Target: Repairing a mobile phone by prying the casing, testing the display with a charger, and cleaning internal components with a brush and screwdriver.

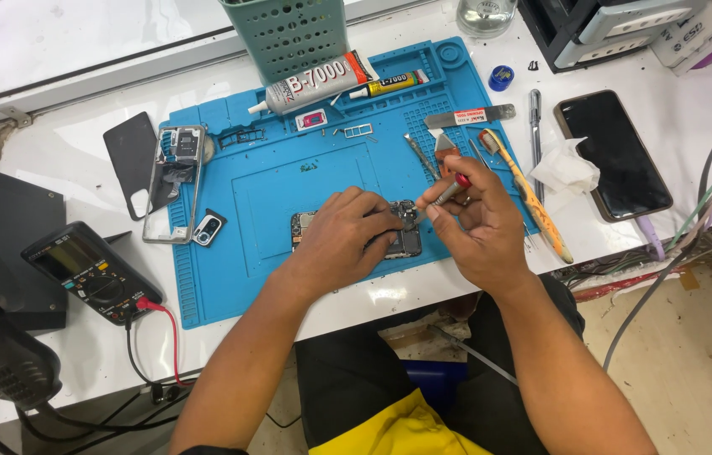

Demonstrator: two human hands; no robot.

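A person works a small screwdriver (450, 192) into a phone circuit board (402, 229) on a blue repair mat (272, 185).

The step looks like loosening a tiny part, and calls for steady tip pressure. Left hand (341, 238) arches over the board, grip closed, pinning it near the mat's near edge; right hand (478, 223), wrist bent, pinches the screwdriver tight.

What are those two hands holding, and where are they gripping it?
The right hand pinches a small screwdriver by its handle, near the red cap. The left hand presses down on a phone circuit board, covering its middle.
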